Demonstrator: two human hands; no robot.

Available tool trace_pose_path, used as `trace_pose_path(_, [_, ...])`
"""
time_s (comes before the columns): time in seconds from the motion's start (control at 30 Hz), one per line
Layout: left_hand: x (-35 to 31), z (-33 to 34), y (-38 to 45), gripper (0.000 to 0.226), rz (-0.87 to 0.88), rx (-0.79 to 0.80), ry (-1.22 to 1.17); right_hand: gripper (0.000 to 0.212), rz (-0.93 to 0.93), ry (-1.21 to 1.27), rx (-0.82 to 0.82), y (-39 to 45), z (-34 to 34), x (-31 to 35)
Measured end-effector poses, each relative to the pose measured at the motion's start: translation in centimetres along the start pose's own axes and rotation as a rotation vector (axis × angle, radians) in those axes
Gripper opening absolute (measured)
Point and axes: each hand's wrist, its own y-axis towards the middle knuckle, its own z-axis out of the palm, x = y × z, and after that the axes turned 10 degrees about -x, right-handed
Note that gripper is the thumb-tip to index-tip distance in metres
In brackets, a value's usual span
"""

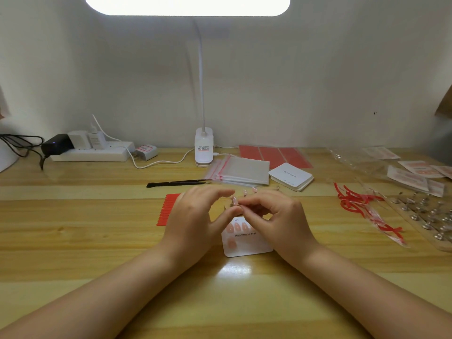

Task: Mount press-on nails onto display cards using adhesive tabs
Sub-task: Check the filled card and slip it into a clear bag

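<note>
Desk back edge: lamp and power gear sitting along the wall.
Clip lamp [203, 146] standing mid-desk, lit head [187, 4] glowing overhead, its white cable [159, 163] trailing left toward a small plug [146, 152]. Power strip [94, 152] lying at far left, carrying a black adapter [56, 143] and white chargers [89, 139]. Wooden desk [73, 228] showing lamp glare near the front.

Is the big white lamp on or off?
On. The long white desk lamp head glows bright at the top and shines a glare on the wooden table.
</note>
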Motion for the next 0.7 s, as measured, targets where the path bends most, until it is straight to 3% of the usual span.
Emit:
trace_pose_path(0.23, [0.1, -0.1, 0.0, 0.024, -0.035, 0.019, -0.028, 0.011, -0.036, -0.026, 0.01, 0.0, 0.0, -0.2])
trace_pose_path(0.5, [-0.4, -0.2, 0.2, 0.021, -0.197, 0.075, -0.233, 0.009, 0.014, -0.016, 0.01, 0.0, 0.0, -0.2])
trace_pose_path(0.7, [-0.2, -0.2, 0.3, 0.028, -0.32, 0.002, -0.339, 0.007, 0.369, 0.056, -0.084, 0.6, -0.6, -1.1])
